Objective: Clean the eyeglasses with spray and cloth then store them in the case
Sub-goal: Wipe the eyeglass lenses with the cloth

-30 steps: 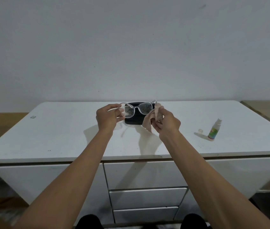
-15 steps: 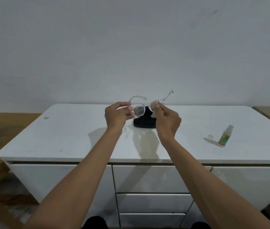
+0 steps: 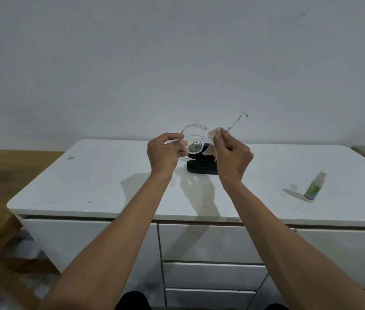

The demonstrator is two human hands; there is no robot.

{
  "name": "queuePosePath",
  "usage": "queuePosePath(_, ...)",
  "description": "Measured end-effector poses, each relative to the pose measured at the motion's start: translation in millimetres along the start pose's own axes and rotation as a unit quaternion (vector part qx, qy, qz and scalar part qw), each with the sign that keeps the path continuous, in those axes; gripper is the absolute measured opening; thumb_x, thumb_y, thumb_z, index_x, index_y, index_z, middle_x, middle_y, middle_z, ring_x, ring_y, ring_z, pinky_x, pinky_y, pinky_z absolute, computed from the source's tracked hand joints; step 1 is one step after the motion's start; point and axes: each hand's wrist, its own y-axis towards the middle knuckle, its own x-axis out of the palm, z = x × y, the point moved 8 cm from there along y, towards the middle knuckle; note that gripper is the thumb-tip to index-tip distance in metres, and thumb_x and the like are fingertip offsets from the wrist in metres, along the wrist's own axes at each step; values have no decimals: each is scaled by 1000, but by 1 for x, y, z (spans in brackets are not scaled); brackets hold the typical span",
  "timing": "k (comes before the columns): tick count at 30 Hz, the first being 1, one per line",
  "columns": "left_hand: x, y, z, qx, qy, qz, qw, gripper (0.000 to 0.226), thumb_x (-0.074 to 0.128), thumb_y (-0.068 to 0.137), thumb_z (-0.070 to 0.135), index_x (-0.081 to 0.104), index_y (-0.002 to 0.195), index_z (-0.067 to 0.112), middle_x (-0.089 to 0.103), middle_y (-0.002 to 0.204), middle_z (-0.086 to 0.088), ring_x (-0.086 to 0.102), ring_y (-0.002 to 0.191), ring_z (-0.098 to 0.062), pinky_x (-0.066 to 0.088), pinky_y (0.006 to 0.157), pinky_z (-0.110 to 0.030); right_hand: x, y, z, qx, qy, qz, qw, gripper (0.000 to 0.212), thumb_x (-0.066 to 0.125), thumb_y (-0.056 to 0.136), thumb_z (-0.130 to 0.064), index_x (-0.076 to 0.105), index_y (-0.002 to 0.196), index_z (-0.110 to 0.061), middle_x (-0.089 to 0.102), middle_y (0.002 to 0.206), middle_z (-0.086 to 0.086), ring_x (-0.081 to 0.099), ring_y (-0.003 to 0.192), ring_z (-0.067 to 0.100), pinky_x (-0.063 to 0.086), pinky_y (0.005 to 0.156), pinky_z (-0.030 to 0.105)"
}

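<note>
The white bench (image 3: pixel 101 186) runs wide from left to right, its front edge near the person and its back edge against the wall; bare surface lies to both sides of the hands. The eyeglasses (image 3: pixel 193 145) are held in the air above the black case (image 3: pixel 200 168), long axis left to right, temples pointing away toward the wall. The left hand (image 3: pixel 165 153) pinches the left end of the frame with curled fingers. The right hand (image 3: pixel 233 157) grips the cloth (image 3: pixel 211 142) round the right lens. The spray bottle (image 3: pixel 314 186) stands well apart to the right, its cap (image 3: pixel 293 187) just beside.
</note>
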Motion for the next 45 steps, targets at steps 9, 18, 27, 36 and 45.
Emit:
queuePosePath(9,-13,4,-10,-15,-23,36,999,22,72,78,-12,76,79,10,72,62,-5,67,49,-23,65,67,-36,7,16,-5,-3,-17,-86,996,17,80,82,-17,84,98,-19,73,66,-19,62,64,-2,47,67,13)
queuePosePath(18,-12,2,-12,-22,-10,35,999,22,74,76,-12,76,77,10,72,61,-9,68,51,-26,65,66,-35,-1,10,-1,-26,-61,-75,995,15,84,83,-27,83,97,-29,59,110,-6,60,108,5,44,88,13)
queuePosePath(27,-4,-1,-2,-7,-3,-2,1000,16,76,77,-10,75,81,5,69,57,-11,66,49,-23,61,60,-30,-5,1,-6,-7,30,-26,999,16,76,88,-18,84,101,-25,78,85,-11,66,74,-8,47,74,6)
queuePosePath(36,0,-5,1,-7,-15,-17,1000,14,75,79,-10,75,84,3,70,61,-14,66,49,-23,60,59,-29,-5,1,-7,7,77,3,997,12,76,82,-12,83,88,-21,78,77,-17,71,76,-1,53,75,14)
queuePosePath(45,1,-9,-9,-31,-56,6,998,16,72,80,-11,74,82,4,72,63,-14,68,50,-27,62,62,-33,0,6,-18,26,97,-24,995,8,81,78,-13,84,82,-20,80,77,-9,74,75,5,55,74,18)
